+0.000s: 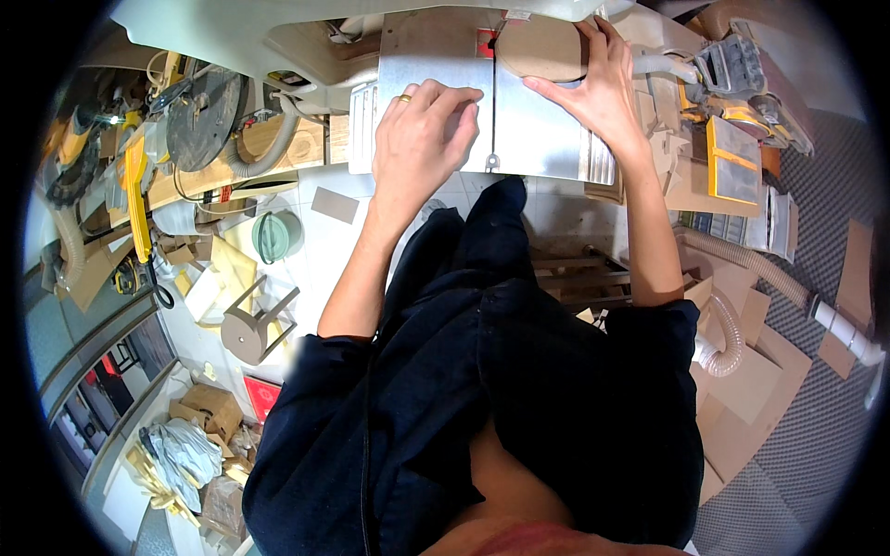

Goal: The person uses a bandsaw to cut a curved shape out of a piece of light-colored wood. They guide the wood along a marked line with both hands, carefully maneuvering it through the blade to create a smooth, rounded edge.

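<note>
On the metal counter (547, 130), a brown disc (540, 51) in the right grip (607, 88)

The brown disc lies flat on the far part of the metal counter, just right of the dark slot (494, 116) that runs down the counter's middle. The person's right grip is spread wide around the disc, with the fingers at its right edge and the thumb by its near edge. Over the left half of the metal counter is the left grip (426, 130), loosely curled, a yellow ring (405, 98) on one finger; the tips of thumb and forefinger come close together, and I cannot tell whether they pinch anything small. A red insert (485, 44) sits in the metal counter's far part, next to the disc. Above the metal counter's far end is a pale machine housing (204, 28). Left of the metal counter is a wooden counter (306, 139). Nearer the person, to the metal counter's left, a green bucket (275, 236) and a brown stool (248, 338) stand on pale tiles. Right of the metal counter are a yellow-edged block (734, 159) and, farther out, a grey mat (797, 417).
</note>
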Motion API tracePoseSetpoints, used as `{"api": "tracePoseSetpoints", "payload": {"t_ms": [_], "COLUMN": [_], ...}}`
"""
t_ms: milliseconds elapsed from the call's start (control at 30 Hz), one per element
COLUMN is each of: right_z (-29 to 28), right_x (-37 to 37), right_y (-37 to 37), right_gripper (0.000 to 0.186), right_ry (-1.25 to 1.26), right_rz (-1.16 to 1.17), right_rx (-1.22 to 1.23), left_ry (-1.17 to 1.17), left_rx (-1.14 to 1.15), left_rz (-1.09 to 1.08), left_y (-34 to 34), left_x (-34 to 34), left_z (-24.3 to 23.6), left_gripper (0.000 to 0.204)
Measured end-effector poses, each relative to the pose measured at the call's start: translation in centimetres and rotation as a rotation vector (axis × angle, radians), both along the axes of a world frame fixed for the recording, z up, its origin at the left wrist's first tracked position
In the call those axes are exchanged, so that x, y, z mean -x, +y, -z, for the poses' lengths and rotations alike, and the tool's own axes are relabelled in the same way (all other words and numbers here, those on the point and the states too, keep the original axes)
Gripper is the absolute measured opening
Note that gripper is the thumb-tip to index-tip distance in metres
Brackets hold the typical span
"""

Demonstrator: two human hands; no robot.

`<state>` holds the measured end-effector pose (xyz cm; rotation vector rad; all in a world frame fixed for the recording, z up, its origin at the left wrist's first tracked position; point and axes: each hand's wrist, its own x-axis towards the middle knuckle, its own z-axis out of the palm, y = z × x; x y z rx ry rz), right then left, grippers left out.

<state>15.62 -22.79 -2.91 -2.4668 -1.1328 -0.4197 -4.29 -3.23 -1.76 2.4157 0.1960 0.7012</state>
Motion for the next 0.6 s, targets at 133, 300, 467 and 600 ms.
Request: {"api": "tracePoseSetpoints", "payload": {"t_ms": [133,300,467,600], "right_z": [0.19,0.03,0.41,0.29], "right_x": [-0.2,-0.16,-0.41,-0.39], "right_y": [-0.07,0.01,-0.06,-0.02], "right_gripper": [0.112,0.113,0.112,0.113], "right_ry": [-0.004,-0.007,-0.012,-0.011], "right_rz": [-0.009,-0.019,-0.029,-0.028], "right_rx": [-0.008,-0.011,-0.024,-0.02], "left_ry": [-0.003,0.002,0.012,0.012], "left_rx": [-0.002,-0.001,-0.016,-0.013], "left_rz": [-0.002,-0.002,-0.002,-0.002], "left_y": [0.01,0.01,0.04,0.05], "left_x": [-0.03,0.01,0.03,0.02], "left_z": [0.08,0.09,0.11,0.08], "left_gripper": [0.014,0.014,0.014,0.014]}}
